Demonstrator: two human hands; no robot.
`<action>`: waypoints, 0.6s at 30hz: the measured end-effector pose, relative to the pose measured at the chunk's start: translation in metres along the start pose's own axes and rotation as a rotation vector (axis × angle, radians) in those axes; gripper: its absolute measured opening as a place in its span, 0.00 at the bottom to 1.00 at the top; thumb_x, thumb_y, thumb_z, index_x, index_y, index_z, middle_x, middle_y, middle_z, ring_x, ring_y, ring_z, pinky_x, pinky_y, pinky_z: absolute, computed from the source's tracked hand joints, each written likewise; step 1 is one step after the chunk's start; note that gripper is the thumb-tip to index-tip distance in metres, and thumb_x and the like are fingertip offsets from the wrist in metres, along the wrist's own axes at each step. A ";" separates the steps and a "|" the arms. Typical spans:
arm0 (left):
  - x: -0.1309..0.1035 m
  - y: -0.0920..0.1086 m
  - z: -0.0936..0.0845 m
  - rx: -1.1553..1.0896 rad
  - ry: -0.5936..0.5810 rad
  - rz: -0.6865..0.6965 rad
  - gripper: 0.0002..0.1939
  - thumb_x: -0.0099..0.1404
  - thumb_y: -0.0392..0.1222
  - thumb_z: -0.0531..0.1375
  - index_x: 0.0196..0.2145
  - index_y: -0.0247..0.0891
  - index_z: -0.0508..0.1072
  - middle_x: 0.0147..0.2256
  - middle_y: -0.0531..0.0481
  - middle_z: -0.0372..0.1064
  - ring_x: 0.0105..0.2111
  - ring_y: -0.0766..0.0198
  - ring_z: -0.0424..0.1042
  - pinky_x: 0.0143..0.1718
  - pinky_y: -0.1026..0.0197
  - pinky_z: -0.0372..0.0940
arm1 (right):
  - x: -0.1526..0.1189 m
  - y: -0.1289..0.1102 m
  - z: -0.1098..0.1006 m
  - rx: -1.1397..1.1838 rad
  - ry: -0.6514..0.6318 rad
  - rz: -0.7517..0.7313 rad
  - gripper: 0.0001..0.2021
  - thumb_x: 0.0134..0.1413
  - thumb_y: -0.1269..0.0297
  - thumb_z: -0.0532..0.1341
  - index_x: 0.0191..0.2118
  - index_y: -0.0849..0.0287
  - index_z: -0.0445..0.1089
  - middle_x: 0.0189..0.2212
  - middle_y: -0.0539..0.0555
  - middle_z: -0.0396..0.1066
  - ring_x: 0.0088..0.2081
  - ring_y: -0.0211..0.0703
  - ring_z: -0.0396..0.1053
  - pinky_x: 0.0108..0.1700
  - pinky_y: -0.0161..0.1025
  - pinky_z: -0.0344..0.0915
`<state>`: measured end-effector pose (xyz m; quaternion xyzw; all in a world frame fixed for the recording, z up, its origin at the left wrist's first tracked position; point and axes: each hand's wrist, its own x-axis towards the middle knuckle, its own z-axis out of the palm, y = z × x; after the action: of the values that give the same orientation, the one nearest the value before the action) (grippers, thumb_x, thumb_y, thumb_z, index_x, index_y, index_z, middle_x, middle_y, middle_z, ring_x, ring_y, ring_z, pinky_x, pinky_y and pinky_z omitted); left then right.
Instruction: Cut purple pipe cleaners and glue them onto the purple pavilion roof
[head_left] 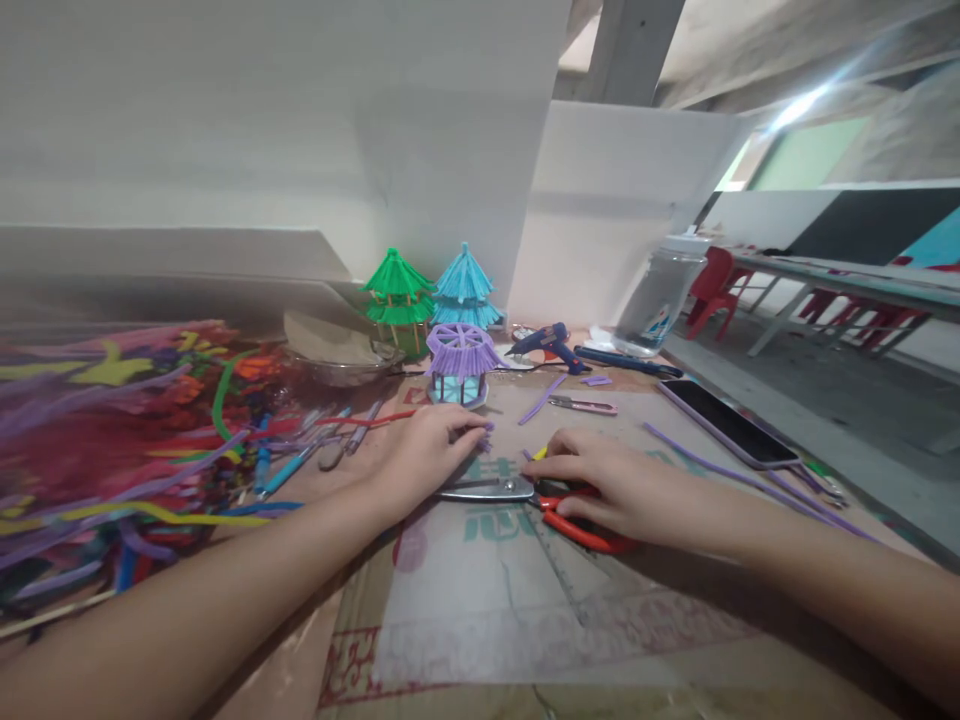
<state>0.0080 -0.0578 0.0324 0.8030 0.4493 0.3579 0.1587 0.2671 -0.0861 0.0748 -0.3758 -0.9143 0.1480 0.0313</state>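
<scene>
My left hand (431,443) has thumb and forefinger closed at a small purple piece (487,436), apparently cut pipe cleaner. Under its wrist side lie the grey blades of red-handled scissors (487,489). My right hand (611,485) curls over the scissors' red handles, its fingertips pointing left; a bit of yellow shows behind its fingers. Just beyond my left hand stands a small purple hut (461,350) with an open spoked roof and a light blue inside. Behind it are a green two-tiered pavilion (396,285) and a light blue one (464,285).
Colourful pipe cleaners (112,460) pile up at left, beside a clear bowl (337,365). At the back are a blue glue gun (544,343) and a clear plastic jar (660,300). Pink-handled snips (585,406), a phone (724,422) and purple strips (765,485) lie at right.
</scene>
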 end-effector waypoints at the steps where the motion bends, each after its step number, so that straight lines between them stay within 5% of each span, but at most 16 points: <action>1: 0.000 0.000 0.000 -0.010 0.005 -0.021 0.09 0.68 0.40 0.59 0.41 0.39 0.79 0.41 0.48 0.79 0.41 0.58 0.76 0.45 0.59 0.66 | 0.002 0.000 -0.004 -0.006 0.023 -0.005 0.19 0.65 0.55 0.56 0.58 0.49 0.71 0.49 0.58 0.70 0.47 0.48 0.71 0.50 0.44 0.66; 5: -0.001 -0.004 0.001 0.008 0.019 -0.055 0.10 0.69 0.42 0.56 0.42 0.40 0.76 0.40 0.48 0.79 0.40 0.57 0.76 0.42 0.59 0.67 | 0.020 -0.001 -0.024 -0.169 0.179 0.108 0.17 0.67 0.59 0.53 0.53 0.54 0.74 0.48 0.58 0.75 0.48 0.49 0.73 0.48 0.43 0.66; 8: -0.002 -0.005 0.001 -0.028 0.032 -0.080 0.09 0.70 0.42 0.55 0.43 0.40 0.73 0.37 0.48 0.78 0.39 0.57 0.77 0.41 0.59 0.67 | 0.039 0.006 -0.028 -0.336 0.182 0.163 0.18 0.66 0.63 0.53 0.56 0.57 0.73 0.48 0.61 0.76 0.48 0.52 0.73 0.45 0.42 0.65; 14: -0.004 0.010 -0.002 -0.329 0.047 -0.173 0.08 0.70 0.44 0.56 0.43 0.39 0.69 0.39 0.47 0.77 0.39 0.59 0.78 0.37 0.61 0.70 | 0.070 0.034 -0.004 -0.478 0.171 0.184 0.11 0.63 0.67 0.55 0.42 0.61 0.76 0.31 0.60 0.78 0.32 0.46 0.74 0.29 0.38 0.54; 18: -0.006 0.021 -0.001 -0.386 -0.027 -0.170 0.07 0.69 0.43 0.57 0.39 0.38 0.71 0.36 0.49 0.76 0.36 0.61 0.76 0.37 0.62 0.67 | 0.063 0.024 0.005 -0.328 0.307 0.224 0.11 0.63 0.65 0.55 0.45 0.59 0.72 0.31 0.57 0.78 0.30 0.46 0.74 0.29 0.37 0.55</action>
<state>0.0178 -0.0744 0.0431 0.7217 0.4362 0.4118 0.3454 0.2374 -0.0268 0.0590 -0.4927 -0.8633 -0.0588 0.0917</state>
